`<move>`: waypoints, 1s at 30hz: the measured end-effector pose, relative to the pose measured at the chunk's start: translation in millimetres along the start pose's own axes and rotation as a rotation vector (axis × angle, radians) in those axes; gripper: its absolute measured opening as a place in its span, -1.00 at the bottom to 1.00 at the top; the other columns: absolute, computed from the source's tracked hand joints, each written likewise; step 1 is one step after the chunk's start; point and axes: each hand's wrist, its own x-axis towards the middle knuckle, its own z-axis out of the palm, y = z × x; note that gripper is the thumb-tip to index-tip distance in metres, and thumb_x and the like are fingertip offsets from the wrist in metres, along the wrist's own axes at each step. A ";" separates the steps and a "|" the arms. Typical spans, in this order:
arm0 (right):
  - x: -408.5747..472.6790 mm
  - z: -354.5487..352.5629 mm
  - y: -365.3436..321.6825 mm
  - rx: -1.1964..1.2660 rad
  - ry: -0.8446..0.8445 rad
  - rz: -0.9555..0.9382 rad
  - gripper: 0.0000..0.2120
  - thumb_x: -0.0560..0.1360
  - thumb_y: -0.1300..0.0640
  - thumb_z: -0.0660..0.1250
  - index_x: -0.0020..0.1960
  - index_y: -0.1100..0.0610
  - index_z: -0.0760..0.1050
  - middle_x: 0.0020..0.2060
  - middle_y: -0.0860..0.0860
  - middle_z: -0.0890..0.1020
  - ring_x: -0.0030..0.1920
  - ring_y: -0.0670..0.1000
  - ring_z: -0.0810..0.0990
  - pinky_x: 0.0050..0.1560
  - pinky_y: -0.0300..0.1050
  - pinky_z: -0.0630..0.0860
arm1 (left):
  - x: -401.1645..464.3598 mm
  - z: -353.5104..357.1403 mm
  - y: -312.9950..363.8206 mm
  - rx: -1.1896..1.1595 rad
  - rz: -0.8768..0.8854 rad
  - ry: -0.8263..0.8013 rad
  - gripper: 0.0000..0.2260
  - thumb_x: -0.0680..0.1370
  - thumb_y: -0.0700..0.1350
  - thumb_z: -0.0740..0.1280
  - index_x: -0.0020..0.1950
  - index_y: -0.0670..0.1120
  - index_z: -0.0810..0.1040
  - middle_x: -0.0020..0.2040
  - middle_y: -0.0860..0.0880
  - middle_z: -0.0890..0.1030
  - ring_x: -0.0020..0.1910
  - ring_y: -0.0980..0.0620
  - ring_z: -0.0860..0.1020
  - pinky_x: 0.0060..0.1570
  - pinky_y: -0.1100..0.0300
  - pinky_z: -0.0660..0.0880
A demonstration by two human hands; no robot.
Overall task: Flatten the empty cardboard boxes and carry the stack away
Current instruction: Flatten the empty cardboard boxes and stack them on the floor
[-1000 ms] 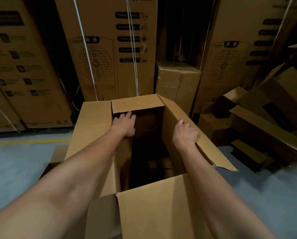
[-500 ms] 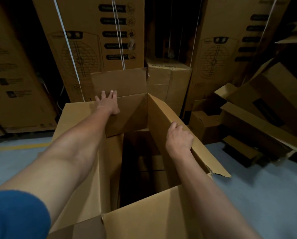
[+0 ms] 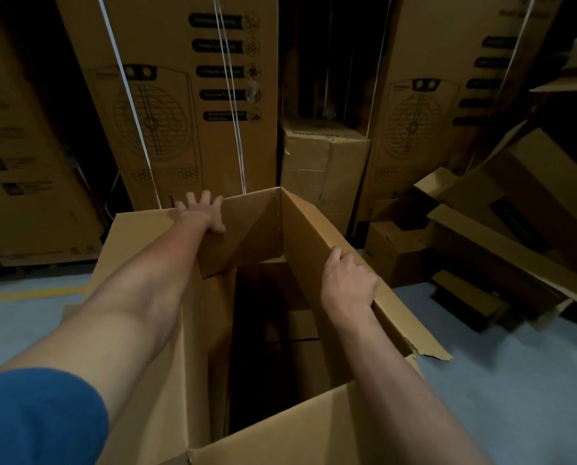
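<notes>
Left hand (image 3: 204, 213) lies with fingers spread over the far flap (image 3: 247, 229) of the open cardboard box (image 3: 280, 427) standing on the floor (image 3: 515, 380), while the right hand (image 3: 349, 283) grips its right flap (image 3: 347, 250).

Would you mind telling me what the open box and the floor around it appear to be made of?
The open box looks like plain brown corrugated cardboard, matte, with a ragged torn flap corner. The floor seems to be smooth grey-blue painted concrete; its exact coating is unclear.
</notes>
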 end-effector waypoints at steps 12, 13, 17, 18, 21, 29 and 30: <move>4.6 4.5 8.1 0.099 -0.014 -0.044 -0.22 0.56 0.15 0.49 0.63 0.15 0.15 0.36 0.17 0.54 0.22 0.18 0.64 0.01 0.05 0.68 | -70.7 13.9 -8.3 0.119 0.006 -0.097 -0.03 0.56 0.28 0.39 0.74 0.13 -0.19 0.75 0.01 -0.19 0.71 -0.24 -0.15 0.54 -0.45 0.07; 5.1 4.1 9.1 0.118 -0.006 -0.059 -0.29 0.57 0.16 0.48 0.60 0.15 0.19 0.31 0.16 0.57 0.18 0.17 0.66 0.00 0.05 0.69 | -93.4 15.7 -6.2 0.084 -0.001 -0.045 -0.06 0.58 0.23 0.39 0.74 0.12 -0.17 0.75 0.00 -0.19 0.71 -0.24 -0.13 0.53 -0.46 0.11; 11.1 -5.8 20.6 0.275 -0.072 -0.098 -0.55 0.62 0.20 0.38 0.46 0.15 0.33 0.12 0.14 0.61 0.03 0.14 0.69 0.00 0.08 0.72 | -175.8 17.0 3.1 -0.121 -0.076 -0.002 -0.10 0.61 0.12 0.39 0.74 0.08 -0.15 0.74 -0.10 -0.13 0.69 -0.30 -0.02 0.53 -0.43 0.18; 13.3 -11.1 26.6 0.342 -0.137 -0.098 -0.55 0.63 0.22 0.37 0.47 0.15 0.33 0.13 0.15 0.60 0.05 0.15 0.68 0.05 0.09 0.72 | -194.4 17.8 4.9 -0.164 -0.103 -0.017 -0.10 0.62 0.09 0.39 0.74 0.07 -0.18 0.74 -0.12 -0.12 0.68 -0.31 -0.03 0.53 -0.44 0.16; 6.8 -30.5 51.6 0.559 -0.336 -0.043 -0.54 0.62 0.23 0.34 0.49 0.09 0.33 0.12 0.11 0.54 0.03 0.13 0.63 0.00 0.09 0.69 | -245.0 22.4 8.3 -0.271 -0.181 -0.063 -0.09 0.64 -0.02 0.38 0.73 0.04 -0.24 0.73 -0.16 -0.18 0.69 -0.34 -0.10 0.55 -0.46 0.08; -59.0 -34.1 74.5 0.487 -0.321 -0.003 -0.52 0.63 0.26 0.34 0.51 0.09 0.32 0.11 0.14 0.54 0.07 0.15 0.62 0.11 0.13 0.67 | -346.7 42.7 18.2 -0.297 -0.217 -0.172 -0.04 0.64 -0.04 0.38 0.70 -0.18 -0.33 0.67 -0.37 0.10 0.63 -0.41 0.17 0.54 -0.24 0.32; -64.4 -35.8 75.8 0.481 -0.311 0.001 -0.53 0.63 0.26 0.34 0.50 0.10 0.33 0.09 0.14 0.54 0.07 0.15 0.62 0.15 0.15 0.67 | -358.2 41.6 18.3 -0.278 -0.199 -0.168 -0.11 0.63 -0.04 0.38 0.72 -0.24 -0.17 0.64 -0.33 0.23 0.57 -0.37 0.31 0.47 -0.19 0.43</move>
